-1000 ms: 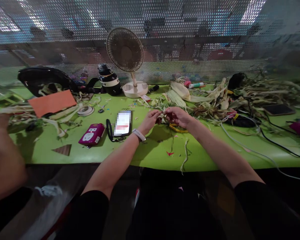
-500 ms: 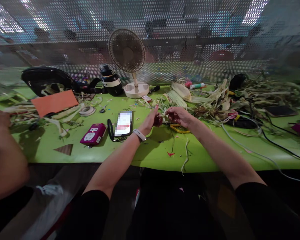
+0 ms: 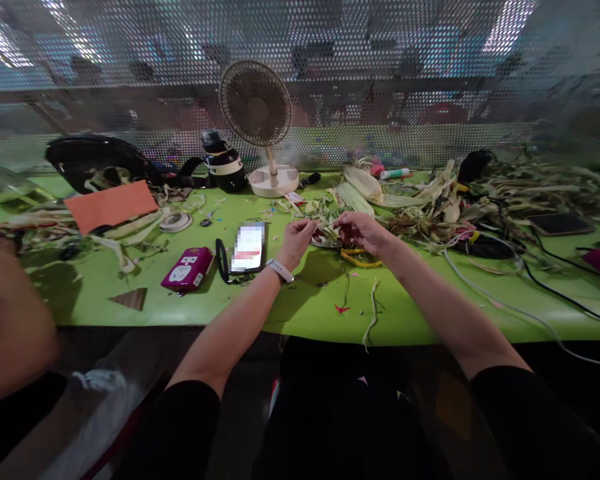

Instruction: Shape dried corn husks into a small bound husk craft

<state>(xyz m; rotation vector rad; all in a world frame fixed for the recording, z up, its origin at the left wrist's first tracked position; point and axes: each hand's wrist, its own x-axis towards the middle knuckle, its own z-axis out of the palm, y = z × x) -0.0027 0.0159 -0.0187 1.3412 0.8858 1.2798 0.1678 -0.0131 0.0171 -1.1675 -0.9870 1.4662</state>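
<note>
Over the middle of the green table, my left hand is closed, thumb and fingertips pressed together; what they hold, if anything, is too small to make out. Facing it, my right hand is closed in a pinch at a pale plant strip, with a narrow gap between the two hands. Loose green leaf scraps lie just behind my fingers. Below the right hand rest yellow-handled scissors, partly hidden. A corn husk lies beyond the hands.
Left of my hands are a phone, a magenta box and a tape roll. A fan and black bottle stand behind. Dried stalks and cables spread rightward. Another person's arm is at far left.
My left hand has turned and its raised thumb has come down into a pinch with the fingers. The right hand has stayed nearly in place.
</note>
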